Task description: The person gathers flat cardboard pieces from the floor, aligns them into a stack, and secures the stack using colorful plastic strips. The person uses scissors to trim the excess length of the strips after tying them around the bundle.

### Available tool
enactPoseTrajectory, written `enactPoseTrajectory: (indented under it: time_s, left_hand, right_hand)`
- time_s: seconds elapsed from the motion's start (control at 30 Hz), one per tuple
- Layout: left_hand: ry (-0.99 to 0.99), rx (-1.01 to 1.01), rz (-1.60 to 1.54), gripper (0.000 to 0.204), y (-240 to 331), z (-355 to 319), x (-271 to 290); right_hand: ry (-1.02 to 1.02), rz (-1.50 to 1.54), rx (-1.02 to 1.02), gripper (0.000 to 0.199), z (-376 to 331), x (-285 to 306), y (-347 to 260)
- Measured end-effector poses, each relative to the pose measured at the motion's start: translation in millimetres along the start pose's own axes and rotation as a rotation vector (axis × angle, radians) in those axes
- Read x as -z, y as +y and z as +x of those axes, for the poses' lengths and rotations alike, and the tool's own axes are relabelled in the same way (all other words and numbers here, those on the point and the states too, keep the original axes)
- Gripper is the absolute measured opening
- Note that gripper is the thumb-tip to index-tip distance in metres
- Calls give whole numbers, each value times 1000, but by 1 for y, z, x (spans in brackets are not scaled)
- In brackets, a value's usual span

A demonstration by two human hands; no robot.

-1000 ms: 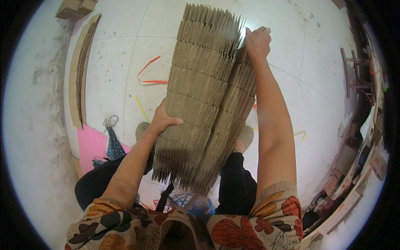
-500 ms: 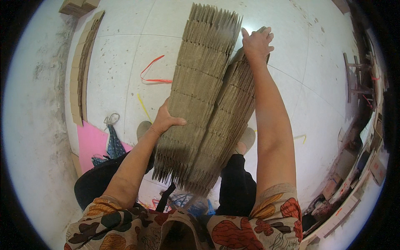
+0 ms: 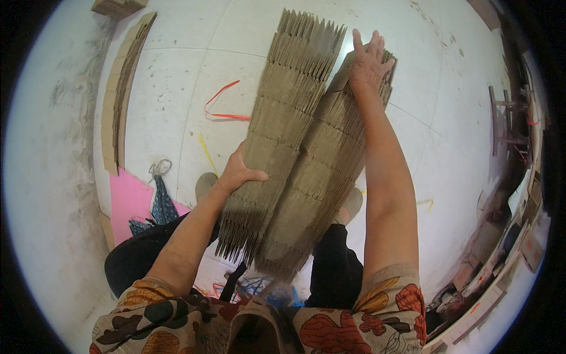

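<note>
Two long stacks of flattened brown cardboard stand side by side in front of me, their many edges turned up. The left stack (image 3: 277, 121) leans slightly right at its far end. My left hand (image 3: 240, 172) grips its left side, thumb on top and the other fingers hidden at the side. Angled away from it, the right stack (image 3: 330, 159) touches it towards the near end, with a narrow gap at the far end. On the right stack's far end lies my right hand (image 3: 368, 68), fingers spread and stretched out.
A red strap (image 3: 227, 115) and a yellow strap (image 3: 207, 152) lie on the pale floor. More flattened cardboard (image 3: 125, 88) leans along the left wall, near a pink sheet (image 3: 131, 200) and dark patterned cloth (image 3: 162, 200). A wooden stool (image 3: 507, 121) stands at the right.
The right stack shows more of its upper face and has shifted right at its far end. My right hand has spread flatter over it. The left stack has moved slightly right.
</note>
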State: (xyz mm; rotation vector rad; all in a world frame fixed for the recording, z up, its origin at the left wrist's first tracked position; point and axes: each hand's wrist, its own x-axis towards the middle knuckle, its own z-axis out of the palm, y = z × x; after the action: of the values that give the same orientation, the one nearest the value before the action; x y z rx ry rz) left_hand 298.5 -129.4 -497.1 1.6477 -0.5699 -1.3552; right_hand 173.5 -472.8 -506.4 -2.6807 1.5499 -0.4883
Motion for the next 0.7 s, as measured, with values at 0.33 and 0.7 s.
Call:
enactPoseTrajectory:
  time_s: [0.33, 0.7]
  left_hand:
    - [-8, -47, 27, 99, -1, 0, 3]
    - [13, -69, 84, 103, -10, 1, 7]
  right_hand:
    - [12, -159, 507, 36, 8, -3, 3]
    - [-362, -191, 468, 69, 23, 14, -39]
